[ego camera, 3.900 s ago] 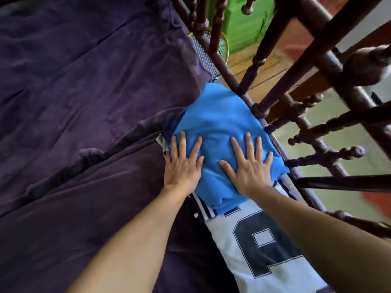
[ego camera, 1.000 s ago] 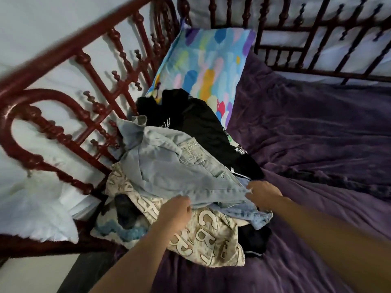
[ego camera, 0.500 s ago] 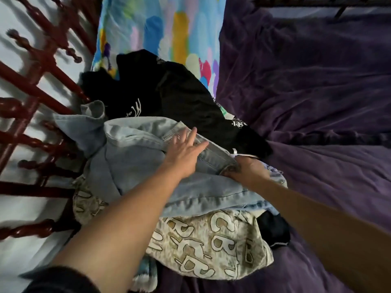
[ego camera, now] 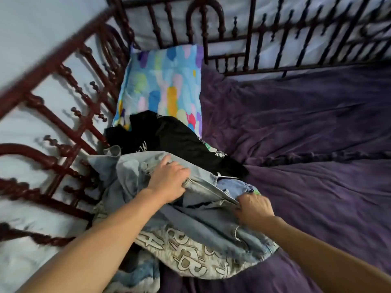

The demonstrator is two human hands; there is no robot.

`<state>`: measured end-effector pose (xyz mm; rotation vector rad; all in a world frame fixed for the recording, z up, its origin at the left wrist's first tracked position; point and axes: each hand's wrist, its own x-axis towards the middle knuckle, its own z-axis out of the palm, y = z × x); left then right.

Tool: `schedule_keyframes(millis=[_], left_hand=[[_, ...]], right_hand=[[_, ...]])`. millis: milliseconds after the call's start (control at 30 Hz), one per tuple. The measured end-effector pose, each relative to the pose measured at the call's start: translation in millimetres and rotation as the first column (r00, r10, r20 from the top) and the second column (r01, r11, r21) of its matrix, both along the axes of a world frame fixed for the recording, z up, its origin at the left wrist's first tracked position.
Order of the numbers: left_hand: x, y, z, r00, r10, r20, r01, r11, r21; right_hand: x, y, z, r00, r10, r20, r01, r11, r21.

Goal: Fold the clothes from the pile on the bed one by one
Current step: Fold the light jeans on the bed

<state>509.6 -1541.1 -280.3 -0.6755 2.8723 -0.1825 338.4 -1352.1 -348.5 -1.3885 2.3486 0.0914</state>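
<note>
Gripping the pale jeans (ego camera: pixel 203 220), the left hand (ego camera: pixel 169 182) and right hand (ego camera: pixel 254 208) are clenching denim; fingertips are hiding in folds; the pile (ego camera: pixel 190 256) underneath is lying half buried.

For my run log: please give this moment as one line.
stage: picking next garment | left hand: gripping light denim jeans | right hand: gripping jeans | pile: unfolded

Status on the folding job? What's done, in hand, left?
Done: nothing folded shows in this view. In hand: the left hand and right hand both grip the light denim garment on top of the pile. Left: the black garment by the pillow, the lettered beige piece underneath, and a blue patterned item at the bottom.
</note>
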Motion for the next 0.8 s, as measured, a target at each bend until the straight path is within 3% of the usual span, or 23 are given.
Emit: schedule_keyframes(millis=[100,200,367,567,800], left_hand=[[23,23,65,0.983,0.082,-0.161,-0.092,0.994,-0.056],[62,51,130,0.944,0.184,-0.274,-0.227,0.964,-0.137],[127,100,215,0.821,0.320,-0.472,-0.443,0.879,-0.176],[155,122,302,0.726,0.207,-0.656,-0.465,0.850,-0.246],[172,115,393,0.641,0.055,-0.766,-0.449,0.836,-0.316]], right_hand=[[-6,10,46,0.998,0.033,-0.062,-0.040,0.993,-0.110],[-2,17,100,0.998,-0.051,0.027,0.057,0.961,-0.272],[12,30,221,0.997,-0.004,0.074,0.049,0.787,-0.615],[23,53,369,0.990,0.008,-0.143,-0.111,0.672,-0.732],[50,94,486,0.940,-0.141,-0.311,-0.176,0.579,-0.796]])
